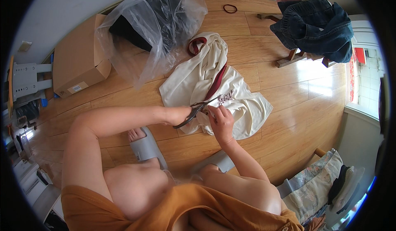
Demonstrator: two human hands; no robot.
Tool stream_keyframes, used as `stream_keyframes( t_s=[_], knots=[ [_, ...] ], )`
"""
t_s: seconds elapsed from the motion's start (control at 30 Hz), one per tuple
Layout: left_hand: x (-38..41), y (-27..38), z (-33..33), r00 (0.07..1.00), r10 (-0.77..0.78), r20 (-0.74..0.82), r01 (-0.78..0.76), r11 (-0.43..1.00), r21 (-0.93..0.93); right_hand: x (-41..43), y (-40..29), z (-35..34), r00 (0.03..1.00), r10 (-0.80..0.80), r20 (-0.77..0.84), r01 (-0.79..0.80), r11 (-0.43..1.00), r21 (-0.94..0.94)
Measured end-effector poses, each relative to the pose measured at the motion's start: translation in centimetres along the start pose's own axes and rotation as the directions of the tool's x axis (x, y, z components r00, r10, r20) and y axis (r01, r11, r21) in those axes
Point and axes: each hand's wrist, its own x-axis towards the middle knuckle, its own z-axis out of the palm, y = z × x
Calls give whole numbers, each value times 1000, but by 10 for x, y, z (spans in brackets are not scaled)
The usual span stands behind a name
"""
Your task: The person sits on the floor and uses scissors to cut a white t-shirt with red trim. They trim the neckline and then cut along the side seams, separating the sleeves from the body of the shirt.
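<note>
Black-handled scissors (194, 113) are in my left hand (179, 115), their blades pointing up and to the right over a cream garment (198, 79). The blades look slightly apart. Beside their tips, my right hand (222, 121) has its fingers closed in a pinch on a small bit at the garment's front; whether that is fabric or thread is too small to tell. The garment lies rumpled on the wooden floor, with dark red trim (216, 83) and stitched dark red lettering. Part of it is hidden behind both hands.
A clear plastic bag (185, 11) with dark contents and a cardboard box (75, 54) stand at the upper left. Denim clothing (312, 27) is draped over a wooden stool (290, 59) at the upper right. A hair tie (230, 8) lies on the floor. Grey slippers (148, 146) are on my feet.
</note>
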Motion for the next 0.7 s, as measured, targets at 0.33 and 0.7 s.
stream_keyframes(
  t_s=[0.33,0.7],
  knots=[
    [-2,-4,-3,997,-61,54,64,995,-71,-1,1,0,1000,23,3,-23,1000,3],
    [-3,-14,2,995,-57,80,63,996,-68,-1,0,-3,999,39,12,-39,999,-1]
  ],
)
